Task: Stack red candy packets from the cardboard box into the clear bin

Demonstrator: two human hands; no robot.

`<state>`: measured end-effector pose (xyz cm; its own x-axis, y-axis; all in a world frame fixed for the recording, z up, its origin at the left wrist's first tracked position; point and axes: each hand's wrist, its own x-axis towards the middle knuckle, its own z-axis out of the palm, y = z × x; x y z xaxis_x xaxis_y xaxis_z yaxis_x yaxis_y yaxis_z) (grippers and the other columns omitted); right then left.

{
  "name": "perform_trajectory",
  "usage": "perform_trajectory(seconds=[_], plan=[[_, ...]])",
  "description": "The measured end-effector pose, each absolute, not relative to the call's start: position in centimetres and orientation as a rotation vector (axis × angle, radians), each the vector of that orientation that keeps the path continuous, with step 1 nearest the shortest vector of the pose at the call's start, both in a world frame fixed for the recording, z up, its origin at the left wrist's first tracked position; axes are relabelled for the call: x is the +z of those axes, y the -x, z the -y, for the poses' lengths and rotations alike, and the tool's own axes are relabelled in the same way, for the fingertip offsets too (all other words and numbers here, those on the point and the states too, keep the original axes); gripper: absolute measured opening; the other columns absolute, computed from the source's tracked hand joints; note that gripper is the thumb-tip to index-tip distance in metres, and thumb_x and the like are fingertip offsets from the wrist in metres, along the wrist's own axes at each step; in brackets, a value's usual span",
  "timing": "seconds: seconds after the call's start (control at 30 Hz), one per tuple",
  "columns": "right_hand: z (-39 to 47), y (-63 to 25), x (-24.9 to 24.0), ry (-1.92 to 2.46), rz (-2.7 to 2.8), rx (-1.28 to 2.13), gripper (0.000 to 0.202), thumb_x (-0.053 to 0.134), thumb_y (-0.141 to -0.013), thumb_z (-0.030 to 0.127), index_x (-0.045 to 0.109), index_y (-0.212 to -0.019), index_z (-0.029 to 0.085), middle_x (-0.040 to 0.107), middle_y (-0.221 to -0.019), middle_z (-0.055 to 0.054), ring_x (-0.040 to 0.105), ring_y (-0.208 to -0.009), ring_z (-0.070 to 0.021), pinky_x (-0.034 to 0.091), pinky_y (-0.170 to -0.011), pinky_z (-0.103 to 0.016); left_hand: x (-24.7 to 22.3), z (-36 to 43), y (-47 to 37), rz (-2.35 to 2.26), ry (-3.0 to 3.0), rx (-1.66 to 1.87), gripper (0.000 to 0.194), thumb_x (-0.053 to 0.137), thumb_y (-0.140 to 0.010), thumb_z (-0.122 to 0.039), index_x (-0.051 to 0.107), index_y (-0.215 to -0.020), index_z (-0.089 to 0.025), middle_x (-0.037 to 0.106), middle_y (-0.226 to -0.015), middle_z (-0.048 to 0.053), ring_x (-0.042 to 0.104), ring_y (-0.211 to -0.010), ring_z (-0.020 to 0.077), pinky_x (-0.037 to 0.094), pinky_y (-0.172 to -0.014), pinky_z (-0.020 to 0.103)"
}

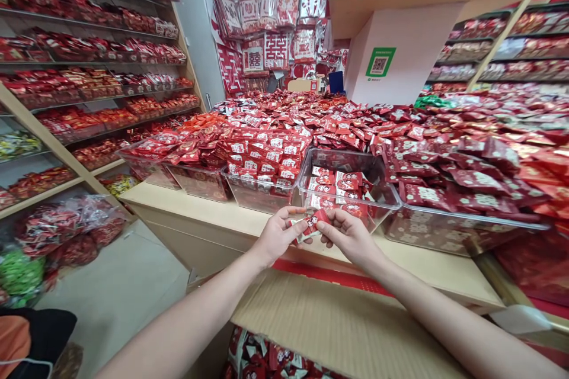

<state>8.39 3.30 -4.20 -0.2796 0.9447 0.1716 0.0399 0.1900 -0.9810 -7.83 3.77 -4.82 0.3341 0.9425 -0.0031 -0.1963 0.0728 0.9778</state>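
Between both hands, in front of the clear plastic bin (382,195), is a small red and white packet (312,224) with printed figures. My left hand (279,234) pinches its left side between thumb and fingers. The right side is gripped by my right hand (347,232), whose thumb lies on the front. Similar red packets (349,182) lie in rows low inside that bin. Below my hands, an open cardboard box (329,320) holds many more red packets (275,358).
Heaped bins of red packets (262,157) line the wooden counter (204,208). Shelves of packets (89,80) stand at the left, above plastic bags (75,228) on the floor. A white panel (400,53) with a green-framed code rises behind the bins.
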Motion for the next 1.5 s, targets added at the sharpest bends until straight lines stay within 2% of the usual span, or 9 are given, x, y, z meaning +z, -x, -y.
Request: perform_trajectory(seconds=[0.13, 0.23, 0.4, 0.57, 0.73, 0.97, 1.13, 1.33, 1.5], plan=[[-3.1, -8.3, -4.1, 0.991, 1.587, 1.159, 0.026, 0.050, -0.074, 0.043, 0.047, -0.068, 0.018, 0.051, -0.059, 0.002, 0.052, -0.052, -0.0102, 0.043, -0.047, -0.023, -4.9, -3.8, 7.9, -0.826, -1.154, 1.048, 0.041, 0.063, -0.066, -0.034, 0.044, -0.097, -0.016, 0.062, -0.070, 0.001, 0.059, -0.054, 0.0126, 0.040, -0.043, 0.018], [-2.7, -8.6, -3.6, 1.060, 1.693, 0.788, 0.020, 0.048, -0.077, 0.036, 0.048, -0.066, 0.019, 0.052, -0.060, 0.001, 0.053, -0.057, -0.0120, 0.045, -0.053, -0.025, -4.6, -3.7, 7.9, -0.783, -1.042, 1.038, 0.034, 0.058, -0.071, -0.037, 0.046, -0.096, -0.017, 0.062, -0.080, 0.004, 0.061, -0.062, 0.0126, 0.042, -0.048, 0.018], [-2.3, -9.2, -3.1, 0.882, 2.005, 0.201, 0.016, 0.045, -0.078, 0.017, 0.057, -0.087, 0.022, 0.056, -0.089, -0.006, 0.052, -0.085, -0.0160, 0.045, -0.073, -0.031, -3.9, -3.2, 8.1, -0.653, -0.916, 0.903, 0.036, 0.052, -0.075, -0.041, 0.043, -0.103, -0.019, 0.059, -0.092, 0.006, 0.061, -0.074, 0.0138, 0.046, -0.066, 0.026], [-2.2, -8.7, -3.4, 0.739, 2.097, 0.316, 0.026, 0.039, -0.076, 0.008, 0.056, -0.091, 0.021, 0.053, -0.096, -0.007, 0.050, -0.092, -0.0159, 0.044, -0.077, -0.032, -3.9, -3.2, 8.0, -0.675, -0.945, 1.064, 0.040, 0.061, -0.070, -0.026, 0.040, -0.104, -0.019, 0.060, -0.088, 0.003, 0.058, -0.072, 0.0112, 0.047, -0.068, 0.028], [-2.7, -8.1, -4.2, 0.979, 1.766, 0.759, 0.019, 0.050, -0.076, 0.025, 0.052, -0.094, 0.017, 0.058, -0.084, -0.006, 0.056, -0.074, -0.0149, 0.049, -0.065, -0.029, -4.4, -3.4, 7.8, -0.688, -1.069, 1.038, 0.048, 0.065, -0.066, -0.021, 0.038, -0.106, -0.017, 0.061, -0.085, 0.004, 0.059, -0.069, 0.0119, 0.048, -0.064, 0.027], [-3.4, -8.2, -4.9, 1.003, 1.704, 0.977, 0.017, 0.054, -0.073, 0.032, 0.055, -0.077, 0.016, 0.060, -0.075, -0.004, 0.057, -0.069, -0.0146, 0.048, -0.064, -0.029, -5.0, -3.3, 7.7, -0.744, -1.123, 0.986, 0.040, 0.066, -0.064, -0.024, 0.046, -0.097, -0.013, 0.061, -0.082, 0.004, 0.057, -0.069, 0.0110, 0.047, -0.064, 0.025], [-2.6, -7.7, -4.4, 0.944, 1.692, 1.171, 0.021, 0.053, -0.073, 0.033, 0.052, -0.085, 0.017, 0.061, -0.077, -0.004, 0.059, -0.068, -0.0146, 0.049, -0.060, -0.028, -5.0, -3.4, 7.9, -0.768, -1.140, 1.055, 0.034, 0.065, -0.064, -0.030, 0.049, -0.089, -0.014, 0.058, -0.080, 0.001, 0.056, -0.066, 0.0101, 0.047, -0.062, 0.025], [-4.0, -9.9, 1.2, 1.105, 1.856, 0.612, 0.021, 0.049, -0.075, 0.026, 0.057, -0.092, 0.018, 0.063, -0.081, -0.004, 0.058, -0.070, -0.0147, 0.046, -0.065, -0.028, -4.9, -3.8, 8.2, -0.814, -1.059, 1.040, 0.039, 0.044, -0.074, -0.052, 0.049, -0.086, -0.015, 0.055, -0.070, 0.001, 0.055, -0.057, 0.0096, 0.038, -0.047, 0.018], [-12.4, -12.6, 4.5, 1.551, 1.838, 0.263, 0.025, 0.050, -0.070, 0.014, 0.061, -0.092, 0.015, 0.065, -0.081, -0.006, 0.057, -0.069, -0.0150, 0.043, -0.064, -0.026, -6.2, -3.8, 7.7, -0.945, -1.328, 0.847, 0.037, 0.048, -0.071, -0.050, 0.051, -0.080, -0.014, 0.053, -0.061, -0.001, 0.051, -0.049, 0.0075, 0.036, -0.047, 0.018]])
